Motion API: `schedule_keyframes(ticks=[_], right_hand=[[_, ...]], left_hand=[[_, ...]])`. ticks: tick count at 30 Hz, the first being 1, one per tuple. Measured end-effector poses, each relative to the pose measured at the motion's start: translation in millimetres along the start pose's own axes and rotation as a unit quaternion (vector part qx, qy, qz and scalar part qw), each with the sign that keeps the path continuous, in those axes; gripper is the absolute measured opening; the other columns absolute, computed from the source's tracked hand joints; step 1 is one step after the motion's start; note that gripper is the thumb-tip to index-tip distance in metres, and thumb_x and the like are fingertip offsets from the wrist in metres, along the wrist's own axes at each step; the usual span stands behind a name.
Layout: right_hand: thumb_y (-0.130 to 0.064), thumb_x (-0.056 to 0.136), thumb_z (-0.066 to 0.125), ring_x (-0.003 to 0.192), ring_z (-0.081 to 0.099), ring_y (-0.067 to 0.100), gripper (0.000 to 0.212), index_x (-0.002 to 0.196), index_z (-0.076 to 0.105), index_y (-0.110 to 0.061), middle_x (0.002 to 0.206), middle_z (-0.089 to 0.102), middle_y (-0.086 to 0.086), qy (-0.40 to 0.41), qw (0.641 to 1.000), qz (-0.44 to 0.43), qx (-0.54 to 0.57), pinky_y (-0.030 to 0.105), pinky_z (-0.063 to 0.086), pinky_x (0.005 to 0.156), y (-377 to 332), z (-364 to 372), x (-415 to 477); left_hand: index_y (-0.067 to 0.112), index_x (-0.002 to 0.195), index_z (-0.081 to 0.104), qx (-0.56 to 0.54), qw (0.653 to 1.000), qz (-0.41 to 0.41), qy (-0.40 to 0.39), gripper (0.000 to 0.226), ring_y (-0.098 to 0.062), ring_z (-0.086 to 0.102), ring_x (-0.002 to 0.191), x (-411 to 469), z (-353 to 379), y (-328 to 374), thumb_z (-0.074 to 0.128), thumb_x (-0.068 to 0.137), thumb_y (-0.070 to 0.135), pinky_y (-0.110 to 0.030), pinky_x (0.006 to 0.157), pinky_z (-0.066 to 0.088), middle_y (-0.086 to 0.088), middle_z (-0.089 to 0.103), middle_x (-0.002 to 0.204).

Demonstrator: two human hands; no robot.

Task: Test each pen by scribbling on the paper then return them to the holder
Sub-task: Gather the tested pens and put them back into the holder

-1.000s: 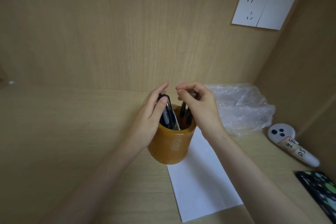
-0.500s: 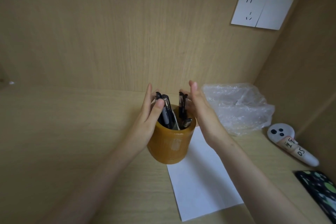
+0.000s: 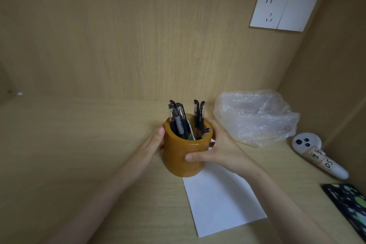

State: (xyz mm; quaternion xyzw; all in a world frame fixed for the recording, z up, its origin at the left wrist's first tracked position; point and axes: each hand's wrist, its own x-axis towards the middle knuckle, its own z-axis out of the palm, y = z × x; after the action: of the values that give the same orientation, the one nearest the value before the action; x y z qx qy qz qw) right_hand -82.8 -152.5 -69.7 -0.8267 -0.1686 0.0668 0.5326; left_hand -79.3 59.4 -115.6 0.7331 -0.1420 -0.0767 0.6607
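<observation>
An amber-yellow round pen holder (image 3: 179, 161) stands on the wooden desk, its base on the far corner of a white sheet of paper (image 3: 219, 199). Several black-capped pens (image 3: 179, 119) stick up from it in two bunches. My left hand (image 3: 152, 143) lies against the holder's left wall, its fingers hidden behind the holder. My right hand (image 3: 215, 150) wraps the right wall, thumb across the front and fingers round the far side.
A crumpled clear plastic bag (image 3: 255, 117) lies behind the holder to the right. A white handheld device (image 3: 316, 152) with labels and a dark patterned phone (image 3: 348, 206) lie at the right edge. A white wall socket (image 3: 283, 11) sits on the back panel.
Both hands have let go of the pen tops and dropped down to the sides of the holder. The pens now stand free in it.
</observation>
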Motion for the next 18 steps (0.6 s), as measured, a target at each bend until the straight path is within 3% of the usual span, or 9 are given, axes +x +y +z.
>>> schedule_keyframes(ticks=[2,4,7,10,12,15,18], right_hand=[[-0.023,0.055,0.093,0.107,0.060,0.001,0.091,0.133,0.046,-0.031,0.119,0.064,-0.013,0.010,1.000,-0.001,0.005,0.030,0.052,0.093,0,-3,2],[-0.020,0.057,0.091,0.102,0.061,-0.003,0.085,0.130,0.048,-0.031,0.115,0.066,-0.013,0.030,0.999,0.001,0.023,0.019,0.052,0.083,-3,-7,5],[-0.017,0.058,0.089,0.099,0.062,-0.003,0.083,0.129,0.047,-0.027,0.115,0.064,-0.012,0.072,0.996,0.003,0.054,0.009,0.051,0.071,-8,-19,14],[-0.016,0.058,0.089,0.097,0.060,-0.002,0.083,0.129,0.047,-0.024,0.114,0.063,-0.010,0.108,0.992,0.010,0.058,0.009,0.050,0.065,-9,-30,30],[-0.015,0.059,0.089,0.097,0.058,-0.002,0.082,0.128,0.045,-0.025,0.112,0.061,-0.012,0.122,0.991,0.015,0.053,0.012,0.049,0.066,-8,-33,39],[-0.014,0.060,0.089,0.097,0.057,0.000,0.078,0.124,0.046,-0.026,0.111,0.060,-0.011,0.119,0.992,0.023,0.046,0.015,0.047,0.071,-2,-35,51],[-0.013,0.060,0.089,0.097,0.058,0.001,0.079,0.127,0.048,-0.023,0.111,0.061,-0.009,0.104,0.993,0.026,0.044,0.014,0.047,0.069,4,-33,60]], left_hand=[[0.060,0.122,0.036,-0.011,0.999,-0.014,0.027,0.066,0.003,0.040,0.124,0,-2,-4,0.038,0.062,0.089,-0.039,0.111,0.028,0.022,0.035,0.142],[0.058,0.127,0.032,0.009,0.998,-0.029,0.047,0.066,0.001,0.037,0.128,-3,-2,-6,0.036,0.067,0.086,-0.041,0.113,0.025,0.020,0.033,0.145],[0.039,0.135,0.036,0.080,0.990,-0.031,0.108,0.060,0.003,0.038,0.125,-9,3,-9,0.047,0.081,0.065,-0.026,0.107,0.027,0.019,0.041,0.138],[0.034,0.109,0.056,0.193,0.971,0.024,0.137,0.045,0.009,0.046,0.111,-14,13,-10,0.062,0.070,0.056,-0.017,0.098,0.034,0.020,0.053,0.119],[0.035,0.097,0.060,0.281,0.952,0.067,0.105,0.046,0.010,0.045,0.109,-17,20,-7,0.059,0.062,0.065,-0.010,0.094,0.031,0.024,0.053,0.110],[0.043,0.117,0.053,0.397,0.910,0.122,0.003,0.070,0.014,0.029,0.122,-20,32,-4,0.050,0.059,0.081,-0.010,0.103,0.016,0.033,0.041,0.125],[0.046,0.131,0.041,0.457,0.878,0.133,-0.050,0.087,0.015,0.014,0.128,-23,41,-8,0.043,0.054,0.086,-0.009,0.105,0.000,0.034,0.026,0.135]])
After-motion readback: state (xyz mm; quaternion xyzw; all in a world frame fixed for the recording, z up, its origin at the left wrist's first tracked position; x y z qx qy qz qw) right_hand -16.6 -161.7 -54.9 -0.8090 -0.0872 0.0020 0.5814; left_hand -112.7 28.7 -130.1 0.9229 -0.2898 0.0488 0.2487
